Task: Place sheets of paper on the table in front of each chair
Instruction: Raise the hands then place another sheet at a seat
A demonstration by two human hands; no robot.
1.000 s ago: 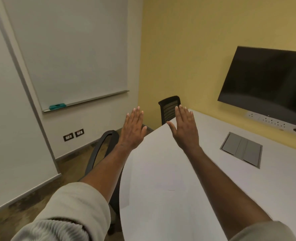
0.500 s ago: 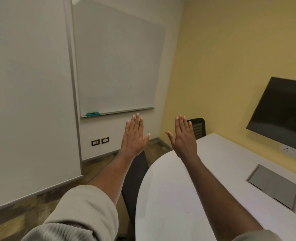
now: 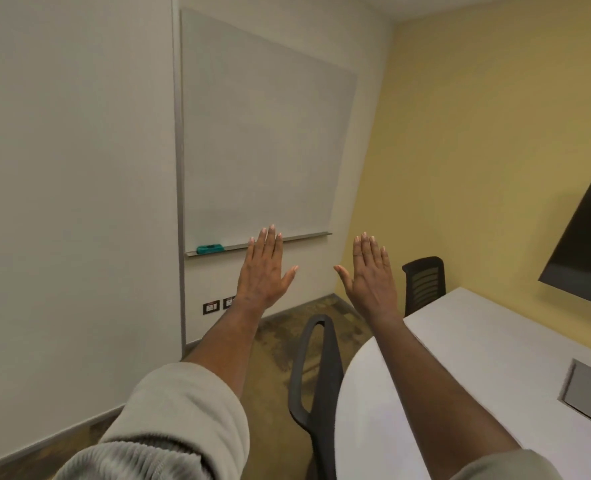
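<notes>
My left hand [image 3: 265, 271] and my right hand [image 3: 372, 276] are both raised flat in front of me, backs toward the camera, fingers straight, holding nothing. They hover above the floor, left of the white table [image 3: 467, 344]. A black chair [image 3: 316, 382] stands at the table's rounded near end, below my hands. A second black chair [image 3: 424, 282] stands at the table's far corner by the yellow wall. No sheet of paper is in view.
A whiteboard [image 3: 263, 140] with a teal eraser [image 3: 210, 249] on its ledge hangs on the left wall. A dark screen [image 3: 585, 244] is mounted on the yellow wall. A grey cable hatch [image 3: 588, 389] sits in the tabletop. Wall sockets [image 3: 218, 304] are low down.
The view has swung up and to the left, so more wall and whiteboard show and less table. Both hands stay raised and flat, now slightly further apart.
</notes>
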